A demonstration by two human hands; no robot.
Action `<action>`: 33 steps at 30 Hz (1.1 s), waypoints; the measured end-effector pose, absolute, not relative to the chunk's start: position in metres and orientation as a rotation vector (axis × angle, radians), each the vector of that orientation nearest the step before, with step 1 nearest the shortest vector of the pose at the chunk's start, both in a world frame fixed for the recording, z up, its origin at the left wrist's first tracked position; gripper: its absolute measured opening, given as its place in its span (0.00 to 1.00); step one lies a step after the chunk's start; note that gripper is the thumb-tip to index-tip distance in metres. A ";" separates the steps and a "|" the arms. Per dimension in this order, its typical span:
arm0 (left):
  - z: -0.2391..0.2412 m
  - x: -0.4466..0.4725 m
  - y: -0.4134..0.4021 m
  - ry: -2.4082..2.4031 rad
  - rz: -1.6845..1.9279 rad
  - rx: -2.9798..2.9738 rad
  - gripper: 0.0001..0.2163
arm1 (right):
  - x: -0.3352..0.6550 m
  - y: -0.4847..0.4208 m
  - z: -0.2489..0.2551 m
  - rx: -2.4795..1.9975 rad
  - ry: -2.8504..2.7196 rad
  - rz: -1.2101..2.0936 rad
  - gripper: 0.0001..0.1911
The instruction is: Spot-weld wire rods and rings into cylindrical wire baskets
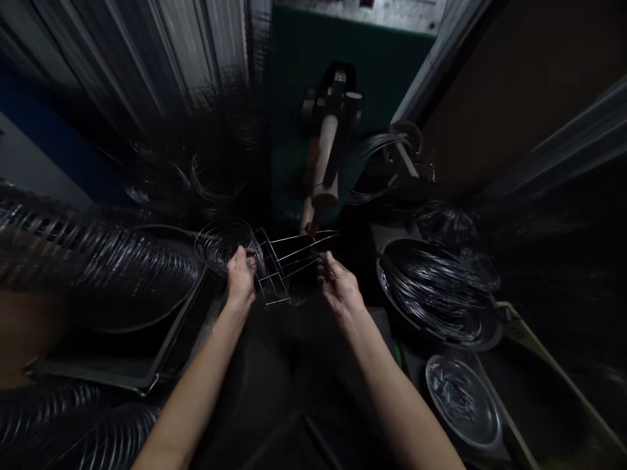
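Note:
A thin metal wire frame (277, 266) with crossing rods sits between my two hands, just below the tip of the machine's arm. My left hand (241, 277) is closed on the frame's left side, thumb on top. Fingers pinched, my right hand (339, 286) grips the ends of the rods at the right side. The frame's upper rods reach the lower copper-coloured tip (308, 225) of the machine; whether they touch it I cannot tell. Behind my left hand lies a coil of thin wire rings (223, 238).
A green machine (289, 130) with a thick cylindrical arm (326, 160) stands ahead. To the left, many stacked wire rings (112, 267) rest over a tray (147, 365). On the right are a basin of bent wires (435, 290) and a bowl of small metal pieces (455, 395).

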State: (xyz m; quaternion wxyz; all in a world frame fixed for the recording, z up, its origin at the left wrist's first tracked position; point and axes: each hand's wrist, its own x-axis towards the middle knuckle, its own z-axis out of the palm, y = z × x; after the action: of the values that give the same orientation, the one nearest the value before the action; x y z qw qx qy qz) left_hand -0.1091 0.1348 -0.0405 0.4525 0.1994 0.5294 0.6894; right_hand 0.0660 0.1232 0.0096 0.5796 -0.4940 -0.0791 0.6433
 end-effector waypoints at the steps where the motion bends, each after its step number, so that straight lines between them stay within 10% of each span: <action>1: -0.040 -0.110 0.136 1.298 1.714 0.479 0.16 | 0.069 0.121 0.008 -1.169 -0.181 1.498 0.08; 19: -0.028 -0.113 0.148 1.307 1.750 0.417 0.14 | 0.093 0.099 -0.005 -1.239 -0.229 1.453 0.09; 33: -0.090 -0.087 0.051 1.471 1.572 1.535 0.19 | 0.079 0.111 0.057 -1.523 -1.998 0.736 0.13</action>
State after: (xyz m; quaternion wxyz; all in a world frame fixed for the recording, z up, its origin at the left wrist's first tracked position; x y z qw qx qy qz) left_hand -0.0872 0.0506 -0.0897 0.2462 0.5628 0.5392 0.5761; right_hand 0.0786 0.1109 0.0574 0.2589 -0.5620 -0.7371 0.2716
